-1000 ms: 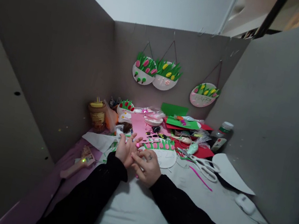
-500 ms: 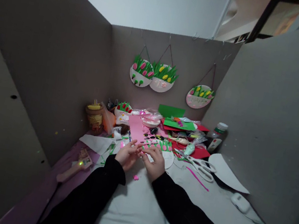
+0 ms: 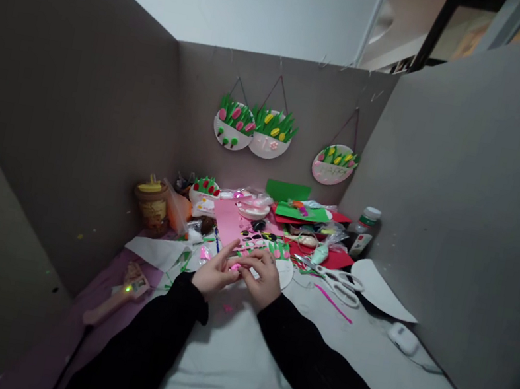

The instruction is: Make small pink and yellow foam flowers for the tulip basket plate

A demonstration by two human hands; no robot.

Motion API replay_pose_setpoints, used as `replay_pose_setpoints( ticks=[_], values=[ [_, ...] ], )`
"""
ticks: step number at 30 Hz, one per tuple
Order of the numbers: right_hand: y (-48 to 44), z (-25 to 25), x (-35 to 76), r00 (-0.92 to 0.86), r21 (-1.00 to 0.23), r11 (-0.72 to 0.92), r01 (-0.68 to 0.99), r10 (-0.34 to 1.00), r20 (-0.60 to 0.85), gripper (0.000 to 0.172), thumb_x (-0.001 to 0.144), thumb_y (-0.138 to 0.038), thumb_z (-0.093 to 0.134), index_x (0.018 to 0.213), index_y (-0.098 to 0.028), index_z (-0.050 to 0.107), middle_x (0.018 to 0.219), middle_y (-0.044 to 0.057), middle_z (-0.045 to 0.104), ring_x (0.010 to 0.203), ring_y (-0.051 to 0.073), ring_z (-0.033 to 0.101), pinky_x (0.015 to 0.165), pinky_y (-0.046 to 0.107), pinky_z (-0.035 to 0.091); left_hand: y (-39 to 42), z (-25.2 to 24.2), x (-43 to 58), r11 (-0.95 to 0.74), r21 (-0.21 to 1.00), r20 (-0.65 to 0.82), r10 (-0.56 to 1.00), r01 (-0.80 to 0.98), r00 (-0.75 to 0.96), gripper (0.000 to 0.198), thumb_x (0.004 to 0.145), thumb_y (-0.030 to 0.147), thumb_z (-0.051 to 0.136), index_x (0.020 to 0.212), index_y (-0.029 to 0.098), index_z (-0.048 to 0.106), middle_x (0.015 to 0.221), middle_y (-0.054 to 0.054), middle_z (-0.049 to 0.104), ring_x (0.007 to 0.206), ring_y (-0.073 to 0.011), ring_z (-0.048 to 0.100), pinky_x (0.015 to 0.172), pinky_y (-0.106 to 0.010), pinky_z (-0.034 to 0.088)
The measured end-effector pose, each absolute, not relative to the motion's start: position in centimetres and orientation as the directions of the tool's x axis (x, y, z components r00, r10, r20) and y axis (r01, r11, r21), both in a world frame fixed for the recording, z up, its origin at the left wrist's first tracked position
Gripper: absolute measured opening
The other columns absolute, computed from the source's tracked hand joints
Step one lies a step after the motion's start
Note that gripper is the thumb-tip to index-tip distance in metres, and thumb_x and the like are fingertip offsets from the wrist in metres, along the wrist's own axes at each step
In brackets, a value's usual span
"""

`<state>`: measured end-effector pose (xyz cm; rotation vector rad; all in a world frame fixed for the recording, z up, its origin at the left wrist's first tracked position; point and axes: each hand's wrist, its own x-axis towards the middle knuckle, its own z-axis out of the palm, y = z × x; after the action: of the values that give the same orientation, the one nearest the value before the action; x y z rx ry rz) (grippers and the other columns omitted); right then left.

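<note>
My left hand (image 3: 214,273) and my right hand (image 3: 261,279) meet over the white work surface, both in black sleeves. Their fingertips pinch a small pink cut-out piece (image 3: 235,267) between them. Just beyond the hands lies a white paper-plate half (image 3: 283,271) decorated with green grass and pink tulip shapes. Another small pink scrap (image 3: 226,308) lies on the surface just below the hands.
Grey cardboard walls enclose the table; three finished tulip plates (image 3: 251,131) hang on the back wall. Scissors (image 3: 335,279), a glue gun (image 3: 113,299), a jar (image 3: 151,203), a bottle (image 3: 363,231), coloured foam sheets (image 3: 301,212), and a white device (image 3: 402,337) lie around.
My hands moved from touching each other by the plate to pinching a small pink piece together. A pink scrap now lies below them. The view shifted slightly right.
</note>
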<state>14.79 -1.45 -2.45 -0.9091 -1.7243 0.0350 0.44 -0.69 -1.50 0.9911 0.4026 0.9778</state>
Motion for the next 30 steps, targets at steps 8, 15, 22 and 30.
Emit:
replay_pose_setpoints(
  ticks=[8, 15, 22, 30],
  values=[
    [-1.3, -2.7, 15.2, -0.19, -0.409, 0.748, 0.522, 0.57, 0.799, 0.02, 0.078, -0.017, 0.057, 0.093, -0.026, 0.067, 0.098, 0.004, 0.055, 0.095, 0.021, 0.049, 0.087, 0.041, 0.037, -1.5, -0.6, 0.0, 0.242, 0.855, 0.076, 0.816, -0.459, 0.573, 0.102, 0.057, 0.02, 0.077, 0.14, 0.025, 0.017, 0.077, 0.001, 0.058, 0.068, -0.0079, 0.055, 0.076, -0.026, 0.041],
    [-1.2, -2.5, 15.3, -0.177, -0.457, 0.74, 0.493, 0.6, 0.781, 0.012, 0.079, -0.021, 0.055, 0.087, -0.023, 0.064, 0.097, 0.005, 0.054, 0.097, 0.021, 0.049, 0.087, 0.041, 0.037, -0.4, -1.3, -0.2, 0.11, 0.906, 0.104, 0.879, -0.41, 0.465, 0.091, 0.058, 0.018, 0.077, 0.134, 0.02, 0.027, 0.092, -0.007, 0.063, 0.079, -0.0138, 0.059, 0.076, -0.029, 0.043],
    [-1.1, -2.5, 15.2, -0.1, -0.477, 0.745, 0.467, 0.58, 0.808, 0.01, 0.078, -0.023, 0.059, 0.087, -0.023, 0.063, 0.091, 0.005, 0.057, 0.092, 0.02, 0.052, 0.083, 0.039, 0.042, 0.3, -1.5, -0.3, 0.007, 0.976, 0.066, 0.944, -0.218, 0.324, 0.04, 0.062, 0.029, 0.073, 0.093, 0.011, 0.056, 0.073, -0.004, 0.064, 0.065, -0.0109, 0.058, 0.067, -0.026, 0.046],
    [-1.1, -2.5, 15.5, -0.131, -0.447, 0.768, 0.458, 0.556, 0.821, 0.012, 0.078, -0.025, 0.06, 0.089, -0.026, 0.066, 0.091, 0.004, 0.058, 0.09, 0.019, 0.053, 0.081, 0.037, 0.043, -0.3, -0.8, -0.3, 0.094, 0.978, -0.024, 0.937, -0.187, 0.347, 0.037, 0.056, 0.034, 0.076, 0.08, 0.011, 0.059, 0.067, -0.003, 0.064, 0.062, -0.0112, 0.06, 0.062, -0.024, 0.046]
  ],
)
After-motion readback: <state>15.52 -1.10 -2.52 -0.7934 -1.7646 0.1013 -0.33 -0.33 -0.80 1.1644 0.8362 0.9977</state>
